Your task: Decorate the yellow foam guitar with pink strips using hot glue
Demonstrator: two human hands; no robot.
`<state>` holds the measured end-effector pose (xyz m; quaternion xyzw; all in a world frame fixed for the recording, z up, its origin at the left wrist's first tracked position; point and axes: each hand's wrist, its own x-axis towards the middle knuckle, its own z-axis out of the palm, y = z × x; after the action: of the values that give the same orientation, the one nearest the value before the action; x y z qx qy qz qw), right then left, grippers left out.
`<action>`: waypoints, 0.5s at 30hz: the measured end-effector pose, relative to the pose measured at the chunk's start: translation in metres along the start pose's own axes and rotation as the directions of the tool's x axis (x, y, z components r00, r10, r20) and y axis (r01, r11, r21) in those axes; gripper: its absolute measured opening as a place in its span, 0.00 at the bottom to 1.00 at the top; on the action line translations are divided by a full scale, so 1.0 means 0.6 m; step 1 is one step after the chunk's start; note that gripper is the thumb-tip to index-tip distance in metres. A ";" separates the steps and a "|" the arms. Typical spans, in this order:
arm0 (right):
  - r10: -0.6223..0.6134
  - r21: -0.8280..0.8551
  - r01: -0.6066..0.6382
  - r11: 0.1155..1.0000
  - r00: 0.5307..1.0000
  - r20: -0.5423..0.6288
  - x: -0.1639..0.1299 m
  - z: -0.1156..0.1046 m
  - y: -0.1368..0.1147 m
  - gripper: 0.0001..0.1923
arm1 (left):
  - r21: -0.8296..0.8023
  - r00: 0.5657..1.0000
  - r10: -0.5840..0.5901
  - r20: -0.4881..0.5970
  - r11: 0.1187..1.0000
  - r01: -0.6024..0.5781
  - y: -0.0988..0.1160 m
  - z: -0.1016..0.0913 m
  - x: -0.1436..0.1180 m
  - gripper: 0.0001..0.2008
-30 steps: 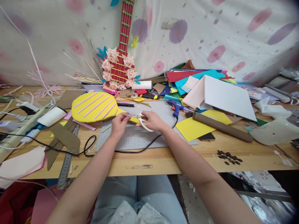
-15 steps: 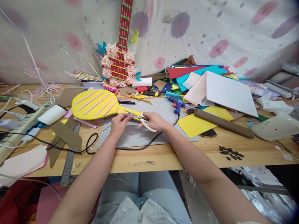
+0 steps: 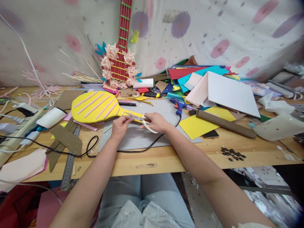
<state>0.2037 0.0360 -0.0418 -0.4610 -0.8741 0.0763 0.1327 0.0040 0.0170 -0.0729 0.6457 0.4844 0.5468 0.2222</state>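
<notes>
My right hand (image 3: 155, 122) is closed round the white handles of a pair of scissors (image 3: 149, 127). Their metal blades point left, towards the fingertips of my left hand (image 3: 120, 126). The left fingers are pinched together at the blade tips; whatever is between them is too small to make out. Just beyond both hands lies a yellow guitar-shaped piece (image 3: 95, 107) with pink strips across its body and short pale strips on its neck. Under the hands is a grey cutting mat (image 3: 133, 139).
A blue glue gun (image 3: 178, 106) rests right of the hands, its black cord crossing the mat. Behind stands a red paper guitar (image 3: 120, 68) with flowers. Coloured sheets (image 3: 199, 125), a brown tube (image 3: 225, 124), black beads (image 3: 232, 154), a steel ruler (image 3: 68, 167) and a power strip (image 3: 21, 133) lie around.
The whole view has shifted very slightly. Both hands and the scissors stay in nearly the same place over the mat.
</notes>
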 end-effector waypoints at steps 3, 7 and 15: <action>-0.060 0.006 0.060 0.998 0.998 -0.004 0.001 0.001 0.001 0.28 | 0.010 1.000 0.005 -0.001 1.000 -0.005 -0.001 -0.001 0.001 0.06; 0.013 -0.030 -0.014 0.999 1.000 -0.027 0.003 0.008 0.001 0.29 | 0.042 1.000 0.013 0.015 0.999 -0.014 0.000 -0.004 0.000 0.06; 0.125 0.004 -0.125 0.992 0.991 -0.055 0.004 0.010 0.003 0.27 | -0.086 0.997 -0.082 0.011 0.993 0.083 0.003 0.007 0.001 0.09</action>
<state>0.2018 0.0387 -0.0478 -0.5168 -0.8395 0.0717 0.1519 0.0082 0.0178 -0.0726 0.6172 0.4857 0.5550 0.2740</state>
